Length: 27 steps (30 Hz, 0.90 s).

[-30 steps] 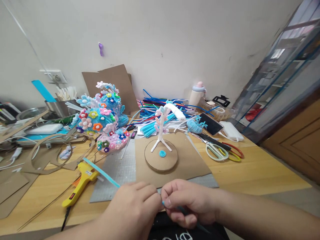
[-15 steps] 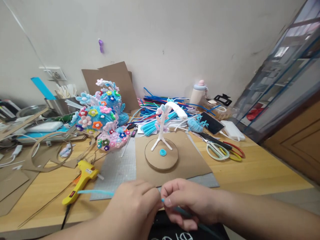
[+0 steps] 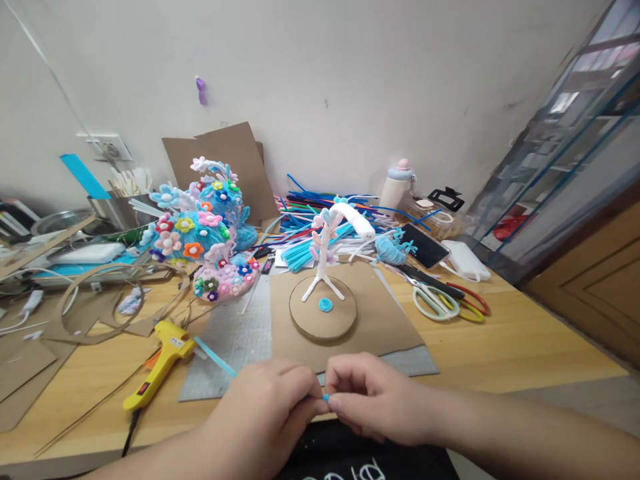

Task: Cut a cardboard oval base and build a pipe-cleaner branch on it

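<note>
Close together at the table's front edge, my left hand (image 3: 267, 410) and my right hand (image 3: 377, 400) both pinch a light blue pipe cleaner (image 3: 216, 357). One end of it sticks out up and left past my left hand. A short bit shows between my fingertips; the rest is hidden by my fingers. Beyond my hands lies a round cardboard disc (image 3: 320, 327) with a small blue coil (image 3: 325, 305) on it. A white pipe-cleaner tree (image 3: 325, 250) with a bent-over top and small pale flowers stands on the disc, its feet spread apart.
A yellow glue gun (image 3: 160, 367) lies at left, its cord running off the front edge. Behind it stands a colourful flower-covered piece (image 3: 200, 230). Scissors (image 3: 433, 301), a phone (image 3: 425, 245) and a white power bank (image 3: 467, 261) lie right. Several pipe cleaners (image 3: 300, 213) are piled by the wall.
The pipe cleaner's left end has swung from pointing left to pointing up and left. My right fingers have curled in, and the strand that hung below them no longer shows.
</note>
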Each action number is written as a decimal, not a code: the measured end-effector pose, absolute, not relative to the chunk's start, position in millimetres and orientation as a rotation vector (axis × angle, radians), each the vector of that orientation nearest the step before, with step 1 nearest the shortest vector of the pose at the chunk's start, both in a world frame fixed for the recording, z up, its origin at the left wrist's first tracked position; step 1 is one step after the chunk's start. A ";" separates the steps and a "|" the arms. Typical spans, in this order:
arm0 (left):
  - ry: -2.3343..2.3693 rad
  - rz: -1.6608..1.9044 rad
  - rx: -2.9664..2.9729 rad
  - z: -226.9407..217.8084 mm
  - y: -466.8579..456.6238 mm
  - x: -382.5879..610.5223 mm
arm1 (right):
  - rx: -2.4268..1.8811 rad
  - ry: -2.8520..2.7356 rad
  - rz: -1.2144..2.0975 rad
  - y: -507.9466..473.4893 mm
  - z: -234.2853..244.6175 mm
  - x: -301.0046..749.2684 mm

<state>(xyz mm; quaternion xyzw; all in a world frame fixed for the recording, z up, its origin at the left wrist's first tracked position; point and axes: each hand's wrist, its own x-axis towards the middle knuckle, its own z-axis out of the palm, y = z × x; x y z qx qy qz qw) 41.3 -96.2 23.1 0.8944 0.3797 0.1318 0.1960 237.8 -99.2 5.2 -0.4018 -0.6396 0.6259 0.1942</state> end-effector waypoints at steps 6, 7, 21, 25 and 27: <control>0.830 0.382 2.927 18.1 -96.1 36.9 | -0.920 -0.992 2.524 -90.9 -2.8 236.5; 0.816 0.385 2.963 18.4 -96.0 36.7 | -0.887 -0.933 2.588 -89.5 -3.8 237.9; 1.017 0.323 2.403 23.2 -98.7 44.4 | -0.869 -2.444 0.975 -103.1 3.7 245.4; 1.148 0.207 2.131 25.6 -99.4 45.8 | -0.812 -2.585 0.788 -104.7 7.0 248.7; 1.095 0.277 2.212 25.3 -100.7 44.8 | -1.052 -2.341 1.272 -103.1 6.7 244.9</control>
